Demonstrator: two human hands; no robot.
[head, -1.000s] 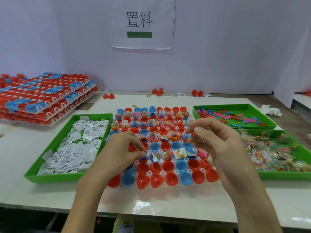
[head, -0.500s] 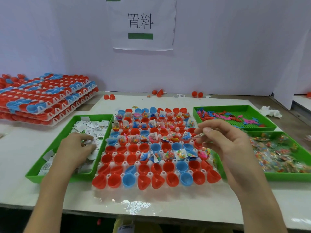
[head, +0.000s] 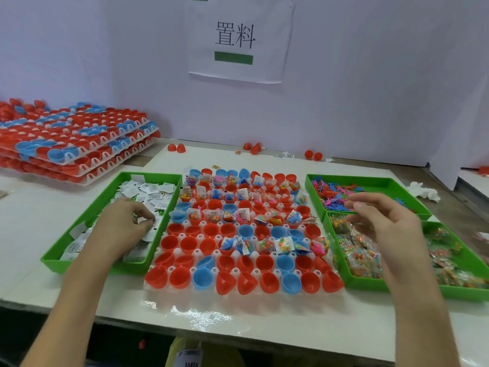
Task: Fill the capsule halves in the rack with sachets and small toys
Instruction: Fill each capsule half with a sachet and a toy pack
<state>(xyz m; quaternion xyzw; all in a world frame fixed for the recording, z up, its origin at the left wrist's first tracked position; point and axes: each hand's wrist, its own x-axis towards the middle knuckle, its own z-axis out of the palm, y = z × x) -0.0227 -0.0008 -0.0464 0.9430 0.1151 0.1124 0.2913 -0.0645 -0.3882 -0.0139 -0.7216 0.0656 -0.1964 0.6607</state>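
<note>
Left hand (head: pixel 124 223) is resting palm down in the green tray (head: pixel 103 197) at centre left, fingers curling together and pinching at the sachets (head: pixel 148 192). Right hand (head: pixel 383 221) is hovering at centre right over the right trays (head: pixel 315 194) of toys (head: pixel 333 192) and packets (head: pixel 362 258), thumb and forefinger parted, the other fingers loosely bent. The rack (head: pixel 216 252) is sitting mid-frame on the table (head: pixel 238 321) between the trays. Capsule halves (head: pixel 180 278) in its upper rows are carrying sachets and toys, while the lower rows are showing open red and blue cups. More racks (head: pixel 74 144) are sitting stacked upper left. Loose halves (head: pixel 176 148) are lying by the wall.
</note>
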